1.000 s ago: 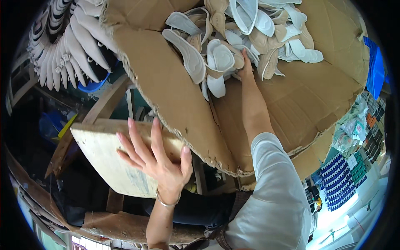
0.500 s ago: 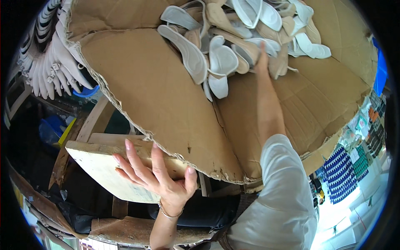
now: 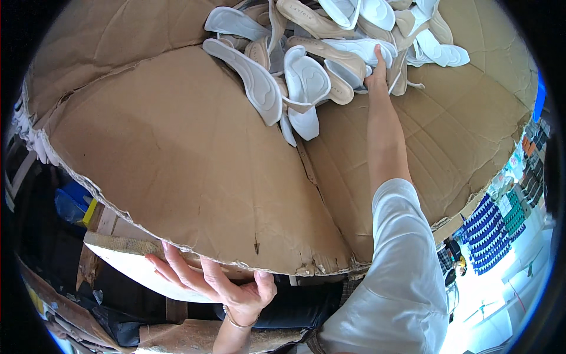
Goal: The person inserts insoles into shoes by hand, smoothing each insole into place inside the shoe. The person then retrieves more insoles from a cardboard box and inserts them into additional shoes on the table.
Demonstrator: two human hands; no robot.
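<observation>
My right hand [image 3: 378,66] reaches deep into a large brown cardboard carton [image 3: 177,147]. Its thumb lies on a white padded insole [image 3: 361,47] in the pile, and the other fingers, partly hidden, curl beneath it. Around it lie loose insoles, some showing beige faces like the beige insole [image 3: 311,19], others white cushioned sides like the long white insole [image 3: 250,82]. My left hand [image 3: 221,286], a bracelet at its wrist, rests with spread fingers on a pale wooden board [image 3: 135,265], just under the carton's ragged rim. It holds nothing.
Left of the board, a blue container [image 3: 71,203] with a yellow edge sits low among dark wooden framing. A brown padded bar [image 3: 194,336] runs along the bottom. At the right hang patterned blue-and-white pieces [image 3: 486,236], and another person [image 3: 455,265] shows far off.
My right hand has closed on an insole in the pile. The carton's rim now appears farther left and lower, covering more of the board. My left hand still rests on the board.
</observation>
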